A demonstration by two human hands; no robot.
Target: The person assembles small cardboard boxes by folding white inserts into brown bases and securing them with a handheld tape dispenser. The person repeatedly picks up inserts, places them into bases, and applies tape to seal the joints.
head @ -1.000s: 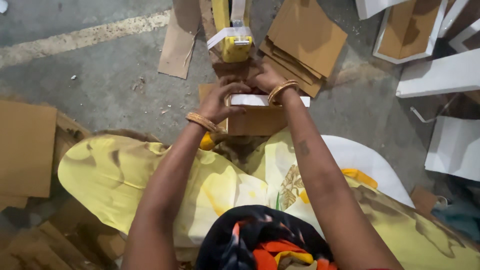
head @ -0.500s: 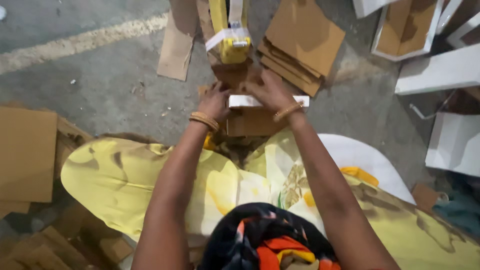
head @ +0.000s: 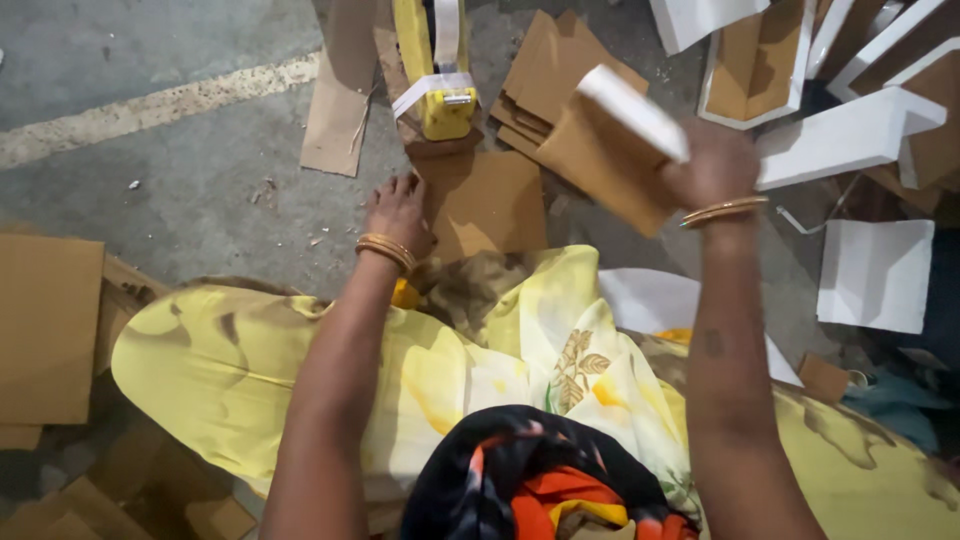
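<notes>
The concrete floor (head: 180,200) carries cardboard sheets and white foam pieces (head: 875,275) toward its right edge. A brown board (head: 485,205) lies flat below a yellow tool (head: 440,100). The left hand (head: 398,212) rests open beside it, touching its edge. The right hand (head: 715,165), fingers closed, grips a raised white-edged cardboard piece (head: 610,150).

Single head camera looks steeply down, close over the floor (head: 200,200).

A rough packaging workshop, worked from the floor. Bare concrete floor (head: 180,200) with a painted line lies left of the hands, cut cardboard sheets (head: 550,70) just beyond them, and white-faced box pieces (head: 850,135) stacked to their right.
</notes>
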